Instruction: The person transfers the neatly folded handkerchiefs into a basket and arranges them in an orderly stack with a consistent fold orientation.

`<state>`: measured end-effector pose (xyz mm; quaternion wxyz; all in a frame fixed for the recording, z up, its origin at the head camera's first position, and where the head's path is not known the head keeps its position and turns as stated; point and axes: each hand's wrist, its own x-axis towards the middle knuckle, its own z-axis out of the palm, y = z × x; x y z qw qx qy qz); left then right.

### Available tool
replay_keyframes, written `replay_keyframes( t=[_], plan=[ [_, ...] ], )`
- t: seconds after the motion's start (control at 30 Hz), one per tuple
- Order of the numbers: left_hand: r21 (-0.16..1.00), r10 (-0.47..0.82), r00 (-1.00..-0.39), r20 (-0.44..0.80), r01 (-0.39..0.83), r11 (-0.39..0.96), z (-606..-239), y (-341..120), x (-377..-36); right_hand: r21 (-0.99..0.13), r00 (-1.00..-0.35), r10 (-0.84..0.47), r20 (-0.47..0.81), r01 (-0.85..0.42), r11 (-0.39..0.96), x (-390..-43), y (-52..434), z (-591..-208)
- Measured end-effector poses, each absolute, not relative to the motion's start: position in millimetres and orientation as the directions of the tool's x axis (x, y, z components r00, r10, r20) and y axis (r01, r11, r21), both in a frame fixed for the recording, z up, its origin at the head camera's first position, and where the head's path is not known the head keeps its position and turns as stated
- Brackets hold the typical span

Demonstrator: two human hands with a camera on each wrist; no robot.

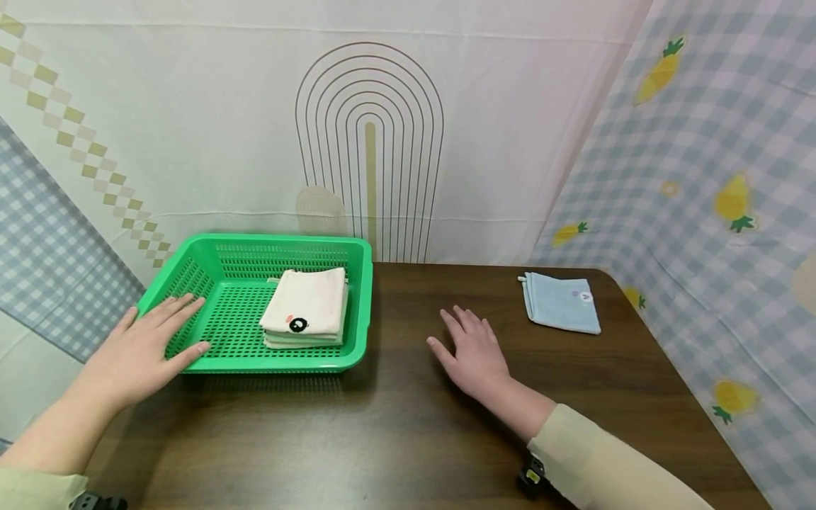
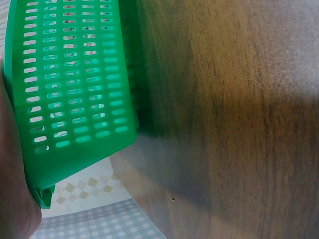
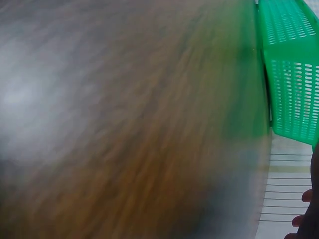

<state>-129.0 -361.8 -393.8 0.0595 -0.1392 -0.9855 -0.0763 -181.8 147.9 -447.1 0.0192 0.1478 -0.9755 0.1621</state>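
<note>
A green slotted plastic basket [image 1: 357,255] sits at the table's back left, holding a small stack of folded cream towels [image 1: 306,315] with a black round mark on top. My left hand [image 1: 149,347] lies with straight fingers over the basket's front left corner; the left wrist view shows the basket's wall [image 2: 75,89] against my palm. My right hand [image 1: 472,347] hovers flat, fingers spread, just over the bare dark wood table [image 1: 408,439], right of the basket. A folded light blue towel [image 1: 561,302] lies at the back right, beyond the right hand.
Patterned cloth backdrops hang close behind and to the right of the table. The table's right edge runs near the blue towel. In the blurred right wrist view the basket's side [image 3: 291,74] shows at the upper right.
</note>
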Motion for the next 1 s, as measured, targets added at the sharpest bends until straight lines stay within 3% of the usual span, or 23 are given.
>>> replay_keyframes(
  t=[1.0],
  plan=[
    [0.143, 0.266, -0.954, 0.140, 0.285, 0.948, -393.2, -360.8, -128.3, -0.249, -0.968, -0.246, 0.046, -0.250, 0.936, -179.5, 194.0, -456.4]
  ],
)
